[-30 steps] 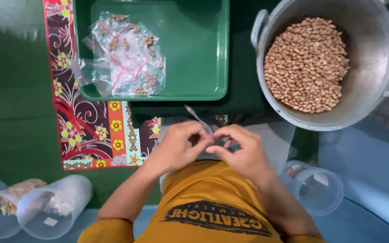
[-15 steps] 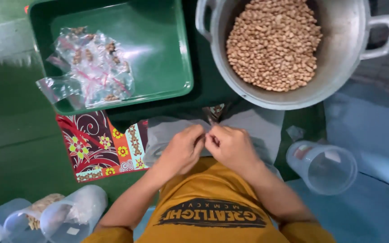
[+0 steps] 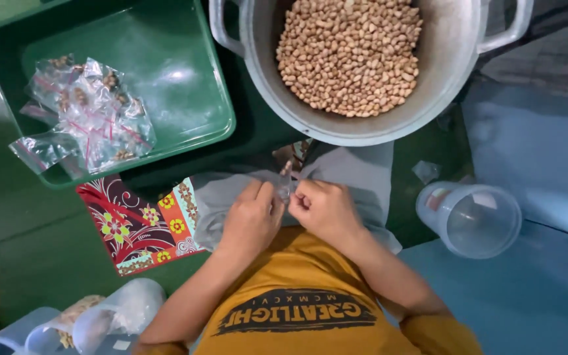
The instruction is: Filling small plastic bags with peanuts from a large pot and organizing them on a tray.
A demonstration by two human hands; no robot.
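Pinching a small clear bag (image 3: 285,187) between them, left hand (image 3: 251,220) and right hand (image 3: 323,209) are held below the peanut pot (image 3: 336,125).

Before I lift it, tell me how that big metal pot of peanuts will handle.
The metal pot is probably heavy, since peanuts cover its whole bottom. It looks rigid, with side handles for two hands. Tilted, the loose nuts would likely slide to one side and shift the weight.

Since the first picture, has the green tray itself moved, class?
Cannot tell. The green tray slid left in view, but so did the metal pot beside it, so the head camera shifted.
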